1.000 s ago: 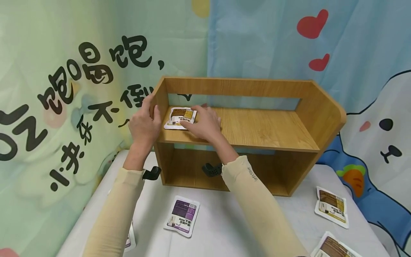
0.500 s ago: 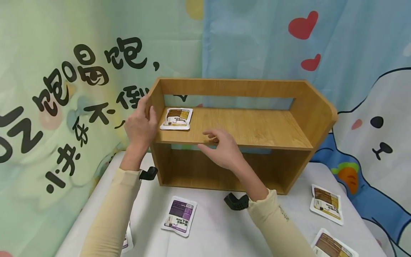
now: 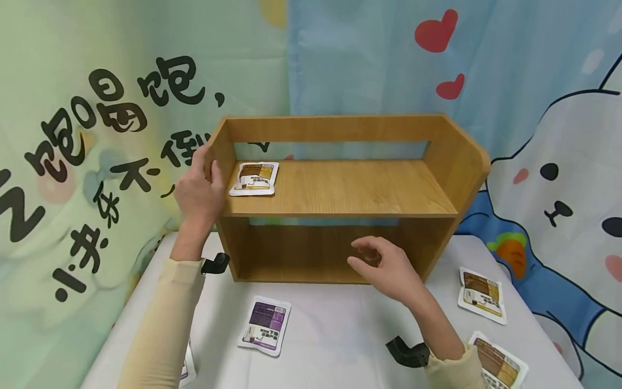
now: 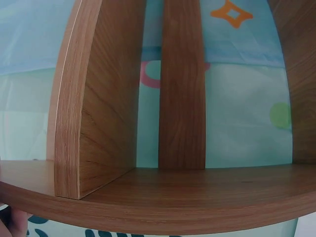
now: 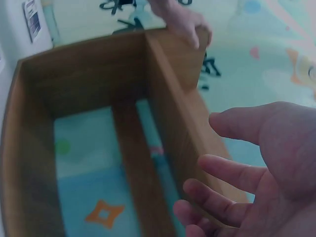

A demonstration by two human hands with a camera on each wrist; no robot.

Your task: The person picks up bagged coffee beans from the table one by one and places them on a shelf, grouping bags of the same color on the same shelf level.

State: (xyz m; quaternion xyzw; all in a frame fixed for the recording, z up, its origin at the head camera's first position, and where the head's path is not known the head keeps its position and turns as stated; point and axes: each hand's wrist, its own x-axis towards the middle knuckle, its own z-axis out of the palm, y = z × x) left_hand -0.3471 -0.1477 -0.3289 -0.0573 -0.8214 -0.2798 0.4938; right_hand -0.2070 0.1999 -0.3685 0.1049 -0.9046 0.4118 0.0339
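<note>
A two-tier wooden shelf (image 3: 340, 186) stands on the white-covered table, its upper board carrying a white pouch with a brown-and-yellow label (image 3: 255, 179) at the left end. My left hand (image 3: 200, 192) grips the shelf's left side panel near its top front edge; most of its fingers are hidden behind the panel. In front of the lower compartment, my right hand (image 3: 389, 270) hangs in the air with relaxed, loosely bent fingers and nothing in them. The right wrist view also shows the right hand (image 5: 256, 173) apart from the shelf.
A purple-labelled pouch (image 3: 265, 326) lies on the table before the shelf. Two brown-labelled pouches (image 3: 482, 295) lie at the right, one partly behind my right sleeve. Another pouch (image 3: 187, 367) shows partly beside my left sleeve. Printed curtains (image 3: 359, 70) hang close behind.
My right hand has let go of the pouch on the upper board and moved right, down and back towards me. The left hand keeps its grip on the side panel. The view has shifted slightly right.
</note>
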